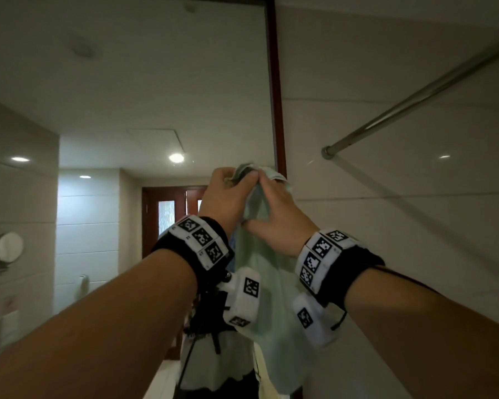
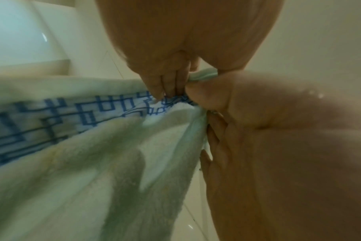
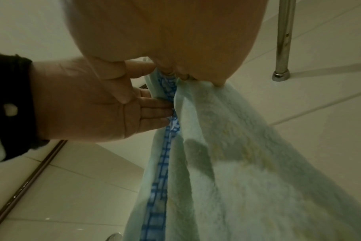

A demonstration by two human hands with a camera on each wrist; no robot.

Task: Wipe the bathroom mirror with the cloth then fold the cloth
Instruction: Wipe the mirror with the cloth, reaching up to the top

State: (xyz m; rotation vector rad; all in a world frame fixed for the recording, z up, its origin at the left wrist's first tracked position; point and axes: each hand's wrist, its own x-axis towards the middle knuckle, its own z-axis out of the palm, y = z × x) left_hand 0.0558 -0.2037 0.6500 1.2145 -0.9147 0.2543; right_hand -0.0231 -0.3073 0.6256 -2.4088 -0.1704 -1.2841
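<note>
Both hands raised together in front of the mirror, near its dark red-brown right frame edge. Left hand and right hand meet at the top of the cloth, fingertips touching each other. Left grip: fingers curled, pinching the bunched upper edge. Right grip: thumb and fingers closed on the same top edge just beside it, seen in the right wrist view at the hem. Cloth is pale green terry with a blue geometric border band; it hangs down folded lengthwise between the two forearms, clear of any surface. Black wristbands with white coded tags on both wrists. Steel rail juts from the tiled wall, far right.
</note>
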